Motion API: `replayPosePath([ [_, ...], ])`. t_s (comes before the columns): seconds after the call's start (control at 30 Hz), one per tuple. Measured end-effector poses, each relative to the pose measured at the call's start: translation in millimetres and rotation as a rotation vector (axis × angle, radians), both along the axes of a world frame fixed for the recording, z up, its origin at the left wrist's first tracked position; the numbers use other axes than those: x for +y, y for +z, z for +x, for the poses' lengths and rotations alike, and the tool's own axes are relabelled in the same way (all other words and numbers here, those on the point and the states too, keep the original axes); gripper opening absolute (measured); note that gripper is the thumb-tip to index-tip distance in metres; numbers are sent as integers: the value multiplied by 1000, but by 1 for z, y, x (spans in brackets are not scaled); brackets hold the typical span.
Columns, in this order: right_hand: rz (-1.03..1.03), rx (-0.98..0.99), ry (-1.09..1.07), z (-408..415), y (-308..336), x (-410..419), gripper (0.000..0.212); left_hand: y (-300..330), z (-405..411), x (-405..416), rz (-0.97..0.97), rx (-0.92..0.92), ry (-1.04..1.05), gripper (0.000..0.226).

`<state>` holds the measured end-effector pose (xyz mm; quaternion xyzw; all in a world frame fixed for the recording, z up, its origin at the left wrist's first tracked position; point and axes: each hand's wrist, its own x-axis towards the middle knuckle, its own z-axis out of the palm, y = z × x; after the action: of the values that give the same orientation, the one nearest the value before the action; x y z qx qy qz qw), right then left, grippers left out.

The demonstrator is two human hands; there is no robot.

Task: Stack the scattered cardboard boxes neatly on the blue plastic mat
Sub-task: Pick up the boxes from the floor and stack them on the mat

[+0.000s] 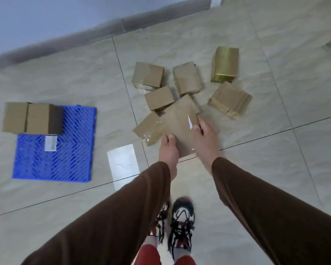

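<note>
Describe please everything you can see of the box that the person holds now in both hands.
The held box is a flat, plain brown cardboard parcel, closed, with a small white sliver near its right edge. The left hand grips its near left corner, thumb on top; the right hand grips its right side. It is tilted, its far end toward the other boxes. It overlaps two boxes on the floor; whether it touches them is unclear. It is far from the blue mat.
</note>
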<state>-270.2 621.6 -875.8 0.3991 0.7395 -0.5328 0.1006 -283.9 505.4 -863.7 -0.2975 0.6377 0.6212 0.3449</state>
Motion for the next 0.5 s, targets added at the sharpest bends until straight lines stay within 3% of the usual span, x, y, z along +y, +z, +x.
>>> replayPosePath([
  [0.27,-105,89,107,-23,18,-139,33,38,-18,-141,-63,15,217,36],
  [0.37,-148,76,105,-27,23,-193,33,41,-22,-199,-86,53,218,27],
  [0.5,-183,81,109,-44,30,-271,33,40,-32,-282,-73,81,176,39],
])
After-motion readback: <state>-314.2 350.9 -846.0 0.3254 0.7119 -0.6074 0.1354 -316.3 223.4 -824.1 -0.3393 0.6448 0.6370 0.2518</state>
